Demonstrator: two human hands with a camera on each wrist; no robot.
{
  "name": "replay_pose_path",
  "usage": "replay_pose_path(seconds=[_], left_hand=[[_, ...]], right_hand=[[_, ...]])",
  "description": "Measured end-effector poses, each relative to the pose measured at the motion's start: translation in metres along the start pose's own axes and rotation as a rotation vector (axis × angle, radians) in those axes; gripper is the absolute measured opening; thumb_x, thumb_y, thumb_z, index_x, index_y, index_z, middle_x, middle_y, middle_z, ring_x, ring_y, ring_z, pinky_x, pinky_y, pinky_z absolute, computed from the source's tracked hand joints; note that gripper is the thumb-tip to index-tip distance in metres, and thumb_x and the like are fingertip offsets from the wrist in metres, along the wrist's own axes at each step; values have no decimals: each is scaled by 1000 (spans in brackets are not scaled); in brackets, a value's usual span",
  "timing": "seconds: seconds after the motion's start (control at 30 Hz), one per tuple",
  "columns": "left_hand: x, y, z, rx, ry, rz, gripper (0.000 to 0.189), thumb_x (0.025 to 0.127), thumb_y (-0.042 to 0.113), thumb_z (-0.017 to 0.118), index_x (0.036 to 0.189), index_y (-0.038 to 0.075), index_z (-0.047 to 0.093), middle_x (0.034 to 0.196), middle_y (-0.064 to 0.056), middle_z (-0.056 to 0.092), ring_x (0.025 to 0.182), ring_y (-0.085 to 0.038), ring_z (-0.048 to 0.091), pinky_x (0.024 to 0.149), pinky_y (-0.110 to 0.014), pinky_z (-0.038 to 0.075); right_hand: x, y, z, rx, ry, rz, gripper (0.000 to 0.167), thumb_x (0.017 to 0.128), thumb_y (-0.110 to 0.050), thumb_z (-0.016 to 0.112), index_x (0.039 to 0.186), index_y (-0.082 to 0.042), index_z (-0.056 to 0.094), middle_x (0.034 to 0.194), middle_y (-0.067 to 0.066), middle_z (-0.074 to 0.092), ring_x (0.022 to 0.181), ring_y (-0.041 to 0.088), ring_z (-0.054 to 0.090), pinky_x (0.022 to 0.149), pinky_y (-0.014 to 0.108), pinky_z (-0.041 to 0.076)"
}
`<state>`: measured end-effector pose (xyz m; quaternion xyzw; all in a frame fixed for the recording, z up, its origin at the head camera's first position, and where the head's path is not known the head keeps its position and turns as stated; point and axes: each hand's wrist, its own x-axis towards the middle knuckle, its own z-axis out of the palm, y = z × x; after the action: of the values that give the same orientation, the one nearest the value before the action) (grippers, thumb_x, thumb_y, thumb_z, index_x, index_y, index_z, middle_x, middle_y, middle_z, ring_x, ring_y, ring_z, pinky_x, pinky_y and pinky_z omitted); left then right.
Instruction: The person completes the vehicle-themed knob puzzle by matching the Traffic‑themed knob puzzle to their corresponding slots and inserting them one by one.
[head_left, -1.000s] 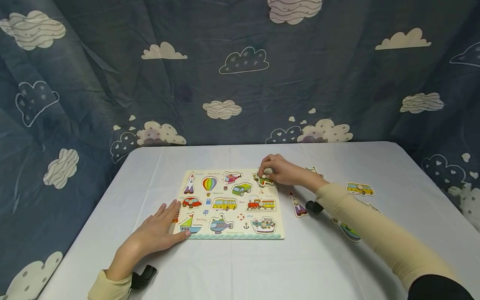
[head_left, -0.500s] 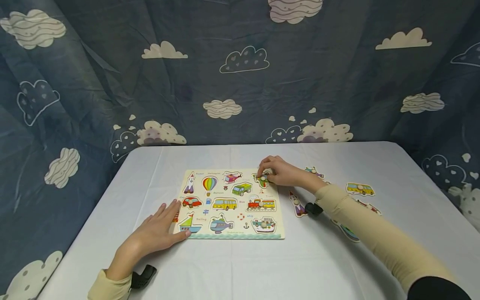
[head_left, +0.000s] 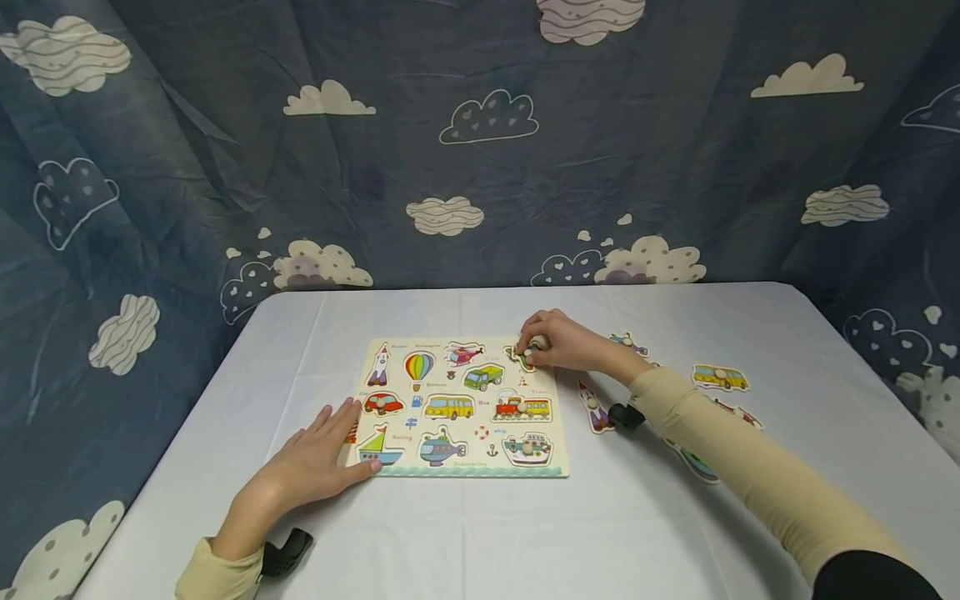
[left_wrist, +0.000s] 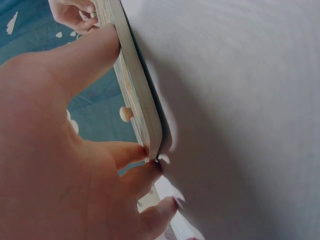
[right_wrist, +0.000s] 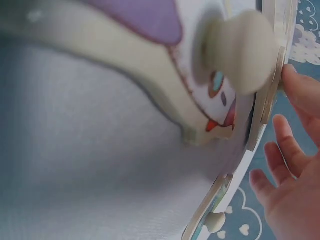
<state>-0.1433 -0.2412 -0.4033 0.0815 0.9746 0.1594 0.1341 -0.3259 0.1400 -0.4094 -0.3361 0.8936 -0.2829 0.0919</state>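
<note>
- Head view has the right hand (head_left: 562, 340) with its fingertips drawn together, pinching a green puzzle piece (head_left: 517, 359) at the far right corner of the puzzle board (head_left: 459, 429); from here I can't tell whether that piece sits flat in its slot.
- Over at the other side, the left hand (head_left: 318, 454) lies spread along the board's left edge, thumb at the near edge, gripping nothing; the left wrist view shows that thumb against the wooden side.
- Nearer the person than the right hand, 2 knobbed pieces lie on the board: a train piece (head_left: 522, 409) and a ship piece (head_left: 527, 450).
- Just off the board, near the right hand, a rocket piece (head_left: 596, 412) lies on the cloth-covered counter (head_left: 480, 533).
- Well to the right of that hand are a yellow bus piece (head_left: 720, 377) and a partly hidden red piece (head_left: 741, 413); 1 more, a green-edged piece (head_left: 699, 465), shows partly beneath the sleeve (head_left: 750, 467).
- Each wrist carries 1 black device (head_left: 287, 552).
</note>
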Motion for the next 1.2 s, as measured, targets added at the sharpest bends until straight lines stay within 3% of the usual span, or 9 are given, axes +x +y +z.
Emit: replay_pose_path(seconds=[0.4, 0.87, 1.2], left_hand=[[-1, 1, -2, 1, -1, 5, 100, 86, 63, 62, 156, 2, 23, 160, -18, 23, 146, -44, 15, 108, -68, 19], [0, 1, 0, 3, 1, -6, 101, 85, 63, 62, 156, 2, 23, 160, -18, 23, 145, -44, 15, 108, -68, 19], [0, 0, -1, -1, -3, -4, 100, 86, 62, 62, 155, 2, 23, 160, -18, 23, 146, -44, 15, 108, -68, 18]], right_hand=[[4, 3, 0, -20, 40, 62, 11, 84, -18, 81, 87, -15, 70, 117, 9, 61, 114, 30, 47, 99, 47, 36], [10, -3, 0, -48, 27, -56, 7, 86, -9, 76, 92, -11, 74, 114, 10, 64, 112, 30, 51, 101, 49, 33], [11, -2, -3, -59, 18, -46, 8, 86, -9, 77, 94, -11, 76, 115, 11, 64, 113, 30, 52, 103, 48, 33]])
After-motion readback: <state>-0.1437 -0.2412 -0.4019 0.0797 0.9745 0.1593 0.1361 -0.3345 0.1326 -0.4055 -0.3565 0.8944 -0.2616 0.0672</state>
